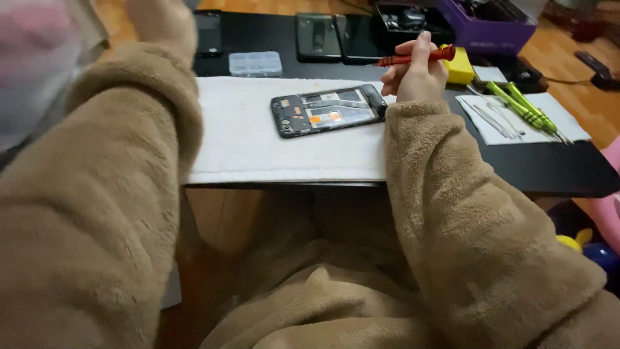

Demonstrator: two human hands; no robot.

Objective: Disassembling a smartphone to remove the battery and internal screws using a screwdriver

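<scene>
Seated at a dark tabletop (555, 171), the right hand (416, 76) has its grip clamped on a red screwdriver (413, 59), just beyond the right end of an opened phone (329, 111) on a white mat (258, 145). Left hand (161, 22) is raised at far left, blurred; its grip cannot be told. Green screwdrivers (526, 111) lie to the right.

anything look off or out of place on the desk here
The phone on the white mat lies askew with its back cover off and its insides bare. The right hand holds a red screwdriver. Nothing looks spilled.
</scene>
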